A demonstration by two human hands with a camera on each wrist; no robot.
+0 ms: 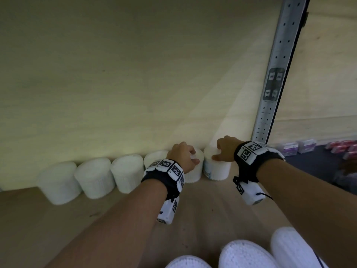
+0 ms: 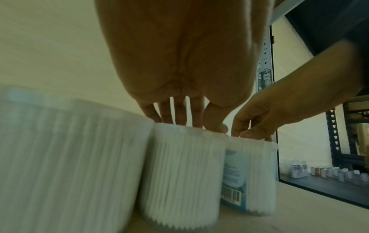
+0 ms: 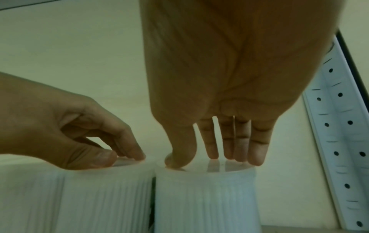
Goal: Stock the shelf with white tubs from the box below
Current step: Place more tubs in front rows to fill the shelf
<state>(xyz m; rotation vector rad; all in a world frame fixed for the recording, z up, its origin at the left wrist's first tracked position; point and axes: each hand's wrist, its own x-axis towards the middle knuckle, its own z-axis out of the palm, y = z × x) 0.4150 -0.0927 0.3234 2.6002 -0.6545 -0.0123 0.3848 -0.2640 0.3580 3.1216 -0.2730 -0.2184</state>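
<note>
Several white ribbed tubs [image 1: 92, 176] stand in a row against the back wall of the wooden shelf [image 1: 58, 219]. My left hand [image 1: 185, 157] [image 2: 195, 125] rests its thumb and fingertips on the lid of the second tub from the right [image 1: 193, 175] [image 2: 179, 173] [image 3: 89, 197]. My right hand [image 1: 224, 149] [image 3: 213, 162] touches the lid of the rightmost tub [image 1: 218, 171] [image 3: 205, 201], which has a blue barcode label [image 2: 233, 170]. The fingertips of both hands lie on top of the lids, not round them. The two tubs stand side by side, almost touching.
A perforated metal upright [image 1: 278, 74] rises just right of the last tub. Beyond it, a dark shelf holds small purple and red packs [image 1: 309, 146]. Three more white tubs [image 1: 245, 254] show at the bottom edge, close to me. Bare shelf board lies in front of the row.
</note>
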